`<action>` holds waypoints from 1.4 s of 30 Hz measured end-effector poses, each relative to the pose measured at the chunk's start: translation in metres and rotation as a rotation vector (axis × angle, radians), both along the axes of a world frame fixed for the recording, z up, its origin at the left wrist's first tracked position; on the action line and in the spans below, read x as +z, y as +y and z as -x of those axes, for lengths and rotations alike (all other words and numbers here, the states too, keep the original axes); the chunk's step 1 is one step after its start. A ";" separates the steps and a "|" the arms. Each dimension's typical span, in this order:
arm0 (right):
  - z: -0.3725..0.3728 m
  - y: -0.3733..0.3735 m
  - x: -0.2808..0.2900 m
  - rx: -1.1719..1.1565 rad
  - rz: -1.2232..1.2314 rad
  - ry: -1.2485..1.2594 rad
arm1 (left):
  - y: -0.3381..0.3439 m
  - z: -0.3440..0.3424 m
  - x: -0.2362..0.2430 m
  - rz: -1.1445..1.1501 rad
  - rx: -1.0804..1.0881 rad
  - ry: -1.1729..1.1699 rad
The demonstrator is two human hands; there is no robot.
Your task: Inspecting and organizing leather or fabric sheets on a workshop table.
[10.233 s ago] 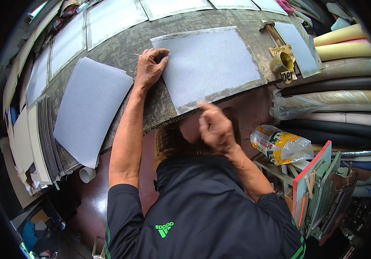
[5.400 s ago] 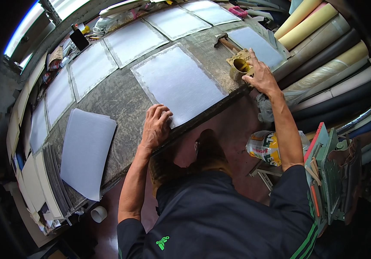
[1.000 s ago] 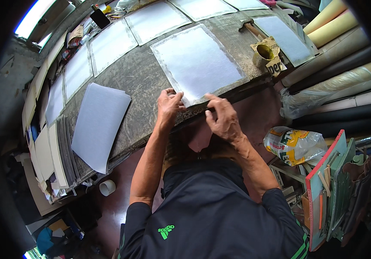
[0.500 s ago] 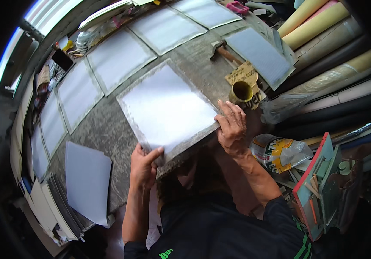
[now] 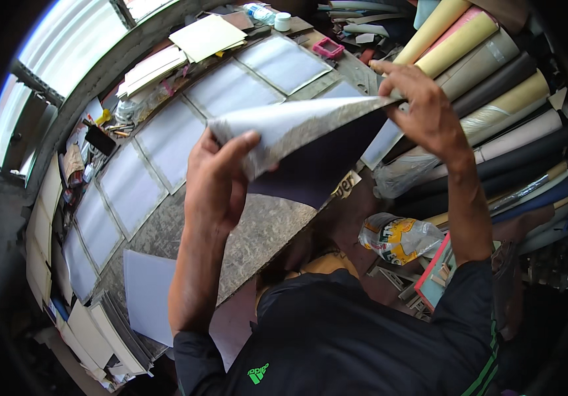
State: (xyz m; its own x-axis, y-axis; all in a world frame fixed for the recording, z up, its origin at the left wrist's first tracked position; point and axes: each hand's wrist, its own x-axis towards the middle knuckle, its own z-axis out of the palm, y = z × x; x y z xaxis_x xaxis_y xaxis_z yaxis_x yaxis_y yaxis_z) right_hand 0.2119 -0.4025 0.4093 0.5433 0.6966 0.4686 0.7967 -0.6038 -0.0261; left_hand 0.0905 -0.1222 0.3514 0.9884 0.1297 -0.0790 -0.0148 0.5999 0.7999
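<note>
A sheet (image 5: pixel 297 129), white on top with a mottled grey border and dark underneath, is lifted above the table and bowed. My left hand (image 5: pixel 218 175) pinches its left near corner, thumb on top. At the right corner, my right hand (image 5: pixel 426 109) grips it between thumb and fingers, the index finger stretched out. Similar white sheets with grey borders (image 5: pixel 129 198) lie in a curved row along the table's far and left sides. The printed cardboard piece (image 5: pixel 345 187) shows only partly below the raised sheet, which hides the cup and hammer.
A plain pale sheet (image 5: pixel 150 290) rests at the table's near left, beside stacked boards (image 5: pixel 115 330). Rolls of material (image 5: pixel 488 86) crowd the right side. A clear plastic bag (image 5: pixel 399 237) lies below them. A pink object (image 5: pixel 328 47) and white jar (image 5: pixel 282 22) stand at the back.
Both hands have raised the sheet off the table and tilted it, so its dark underside shows. My right hand has moved up and to the right; the view has shifted.
</note>
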 end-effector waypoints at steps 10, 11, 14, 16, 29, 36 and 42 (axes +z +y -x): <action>-0.241 -0.070 -0.030 0.059 0.068 0.071 | -0.077 -0.212 -0.034 0.049 -0.051 0.230; -0.253 -0.065 -0.031 0.053 0.084 0.123 | -0.075 -0.224 -0.035 0.051 -0.100 0.262; -0.287 -0.078 -0.040 0.069 0.026 0.094 | -0.096 -0.250 -0.041 -0.038 0.006 0.247; -0.305 -0.094 -0.043 0.136 0.021 -0.064 | -0.118 -0.255 -0.038 -0.107 0.089 0.207; -0.213 -0.232 -0.288 0.056 0.067 -0.038 | -0.294 -0.178 -0.276 -0.513 0.293 0.554; -0.188 -0.236 -0.333 0.008 0.140 0.027 | -0.317 -0.165 -0.300 -0.853 0.239 0.767; -0.185 -0.253 -0.335 -0.014 0.187 0.026 | -0.317 -0.169 -0.293 -0.888 0.223 0.736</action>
